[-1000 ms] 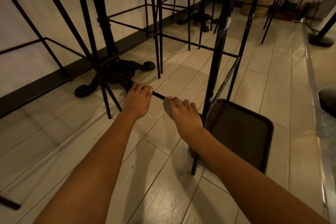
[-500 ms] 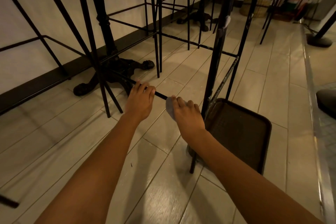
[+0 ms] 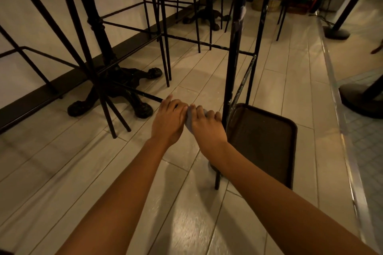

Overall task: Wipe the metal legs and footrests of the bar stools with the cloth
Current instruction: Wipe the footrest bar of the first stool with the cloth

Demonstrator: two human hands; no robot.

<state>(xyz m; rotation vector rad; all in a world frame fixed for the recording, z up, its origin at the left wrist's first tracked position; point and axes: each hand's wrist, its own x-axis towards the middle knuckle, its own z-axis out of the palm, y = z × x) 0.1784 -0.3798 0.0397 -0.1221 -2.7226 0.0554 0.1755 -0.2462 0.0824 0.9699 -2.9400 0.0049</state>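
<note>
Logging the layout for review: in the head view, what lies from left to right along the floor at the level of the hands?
Cast-iron table base → left hand on the footrest bar → cloth → right hand → brown tray → round stand base.

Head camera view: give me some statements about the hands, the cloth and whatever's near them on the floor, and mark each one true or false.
1. The right hand grips a grey cloth on the thin black metal footrest bar. True.
2. The other hand hangs free, far from the bar. False: the left hand holds the same bar, right beside the right hand.
3. A dark brown rectangular tray sits to the right of the right hand, by a black metal stool leg. True.
4. The ground is covered in dark carpet. False: the floor is pale, glossy planks.
</note>
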